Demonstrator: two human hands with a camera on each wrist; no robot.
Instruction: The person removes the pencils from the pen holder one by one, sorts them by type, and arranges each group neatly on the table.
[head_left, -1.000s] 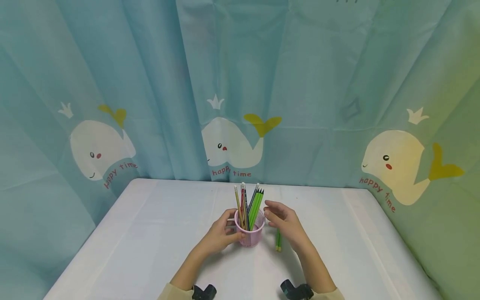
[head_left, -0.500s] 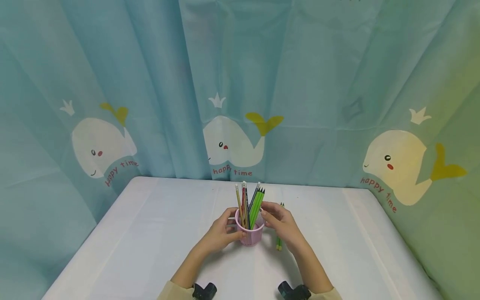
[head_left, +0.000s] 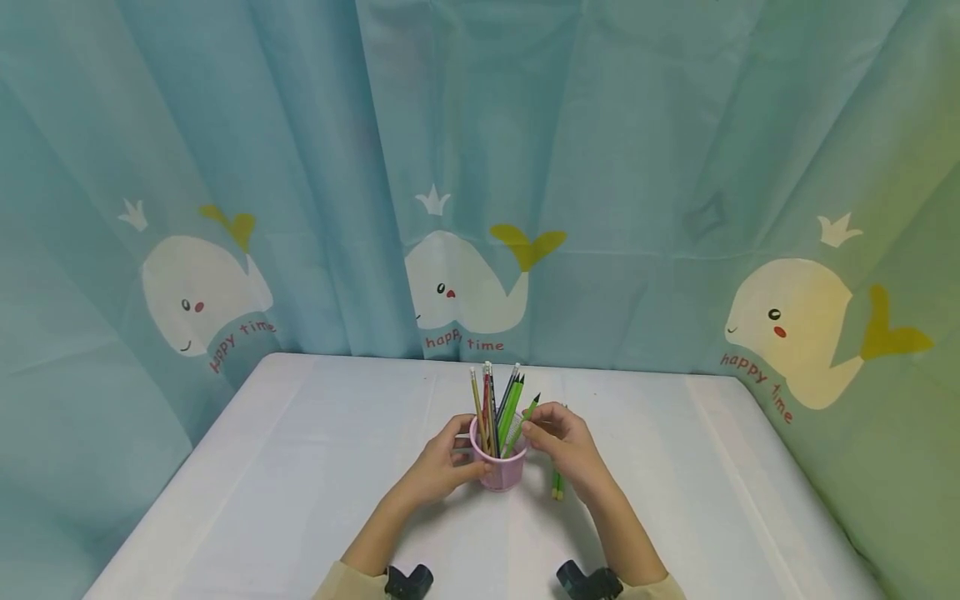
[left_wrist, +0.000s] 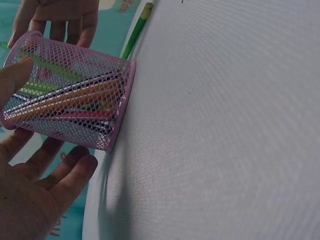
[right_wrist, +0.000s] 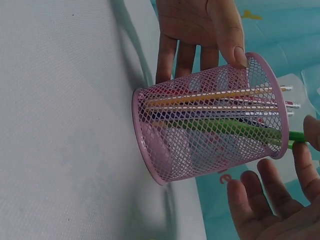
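Note:
A pink mesh pencil cup [head_left: 503, 477] stands upright on the table, holding several pencils [head_left: 489, 408]. My left hand [head_left: 441, 468] grips the cup from its left side, thumb in front and fingers behind, as the right wrist view also shows. At the cup's right rim, my right hand [head_left: 568, 440] pinches a green pencil [head_left: 533, 406] between thumb and index finger. That pencil leans to the right, its dark tip up and its lower part inside the cup. Other green pencils [right_wrist: 215, 125] show through the mesh.
Green pencils [head_left: 557, 485] lie on the white-covered table [head_left: 300, 467] right of the cup, partly hidden by my right hand. A blue curtain [head_left: 630, 167] with printed whales hangs beyond the table's back edge.
My right hand has moved left to the cup's rim and taken hold of a green pencil, which now tilts right, away from the other green ones. The left hand keeps its grip.

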